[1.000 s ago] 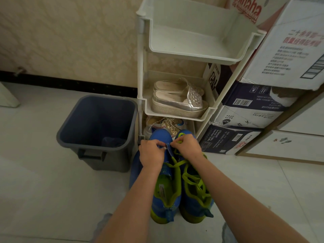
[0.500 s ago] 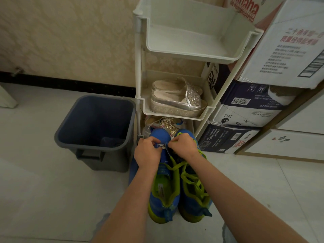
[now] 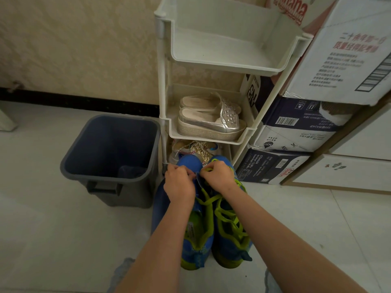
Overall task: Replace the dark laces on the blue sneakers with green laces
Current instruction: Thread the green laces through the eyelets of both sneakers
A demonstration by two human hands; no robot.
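A white tiered rack stands against the wall, with a grey bin just left of it. On the floor before them lie two blue sneakers side by side, toes toward the rack, with green laces threaded loosely. The left hand has its grip pinching the left one's upper near the toe. The right hand pinches a lace end there.

Blue sneakers: pair upright on floor before me, touching, toes fwd. Green laces criss-cross R shoe.
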